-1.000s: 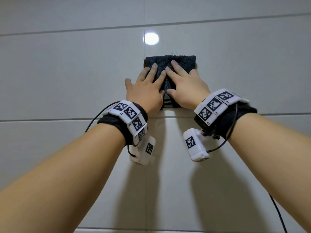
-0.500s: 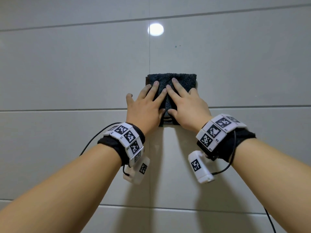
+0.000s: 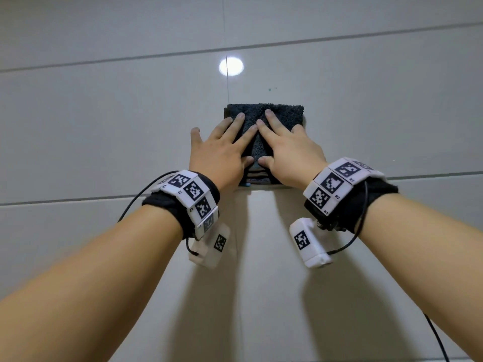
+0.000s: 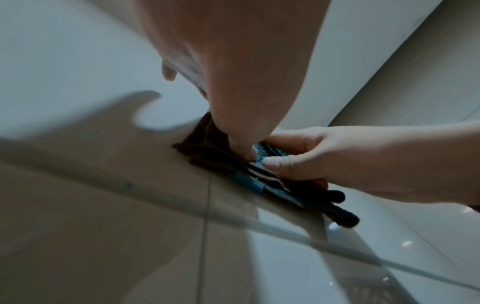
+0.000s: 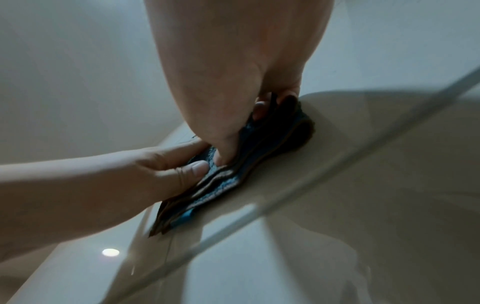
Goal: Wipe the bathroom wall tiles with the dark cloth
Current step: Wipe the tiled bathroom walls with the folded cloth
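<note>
The dark folded cloth point(image 3: 285, 114) lies flat against the pale wall tiles point(image 3: 104, 131), its lower edge about at a horizontal grout line. My left hand point(image 3: 222, 150) presses on its left half with straight, spread fingers. My right hand point(image 3: 290, 150) presses on the right half in the same way, and the index fingers nearly meet. In the left wrist view my left thumb point(image 4: 244, 148) pushes on the cloth point(image 4: 298, 191) beside the right thumb point(image 4: 272, 164). The right wrist view shows the cloth point(image 5: 272, 144) with striped folded layers under both thumbs.
Glossy tiles fill the whole view, with a vertical grout line point(image 3: 227, 95) just left of the cloth. A lamp reflection point(image 3: 231, 66) shines above it. Two small dark specks point(image 3: 269, 89) sit on the tile just above the cloth. Cables hang from both wrist bands.
Both hands slid the cloth down across the horizontal grout line, then back up, so it now sits closer to the lamp reflection again.
</note>
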### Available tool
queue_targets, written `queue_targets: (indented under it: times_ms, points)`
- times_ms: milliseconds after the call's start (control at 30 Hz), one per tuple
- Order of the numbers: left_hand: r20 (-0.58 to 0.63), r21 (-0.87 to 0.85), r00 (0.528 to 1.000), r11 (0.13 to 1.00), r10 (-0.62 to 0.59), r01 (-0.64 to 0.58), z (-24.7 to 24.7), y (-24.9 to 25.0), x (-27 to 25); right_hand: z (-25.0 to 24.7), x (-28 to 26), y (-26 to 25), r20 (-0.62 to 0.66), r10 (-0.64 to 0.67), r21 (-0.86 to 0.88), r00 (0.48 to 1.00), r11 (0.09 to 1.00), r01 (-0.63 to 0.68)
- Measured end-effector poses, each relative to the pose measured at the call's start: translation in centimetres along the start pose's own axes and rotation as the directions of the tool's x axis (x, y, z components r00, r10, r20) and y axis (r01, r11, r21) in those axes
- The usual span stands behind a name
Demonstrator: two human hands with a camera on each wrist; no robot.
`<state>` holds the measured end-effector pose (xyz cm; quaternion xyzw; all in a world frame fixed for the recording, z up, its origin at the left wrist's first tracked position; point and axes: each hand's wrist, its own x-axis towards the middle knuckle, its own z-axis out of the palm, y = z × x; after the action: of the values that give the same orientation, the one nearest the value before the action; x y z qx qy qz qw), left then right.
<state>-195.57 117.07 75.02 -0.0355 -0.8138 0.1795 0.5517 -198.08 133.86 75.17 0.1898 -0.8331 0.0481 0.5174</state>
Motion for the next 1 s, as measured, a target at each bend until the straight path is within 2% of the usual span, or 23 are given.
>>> queue_targets:
  times_ms: [200,367,767,1000]
  points:
    - [0.001,-0.066,1.000,0.998,-0.024,0.024,-0.8,-1.1,3.5,-2.0,3.6,0.7,0.025,0.003,0.006,1.000,1.000,-0.004]
    - [0.015,-0.100,0.999,0.994,-0.046,0.047,-0.9,-0.8,3.7,-2.3,3.7,0.7,0.044,0.014,0.016,0.999,1.000,-0.015]
    - [0.016,-0.085,1.000,0.996,-0.023,0.024,0.2,3.4,-1.5,0.5,-2.8,1.7,0.016,0.021,0.060,1.000,0.998,-0.022]
    - [0.027,-0.051,1.000,0.999,-0.005,0.006,0.1,6.0,-1.9,0.7,-4.9,3.8,0.005,0.031,0.031,1.000,0.999,-0.031]
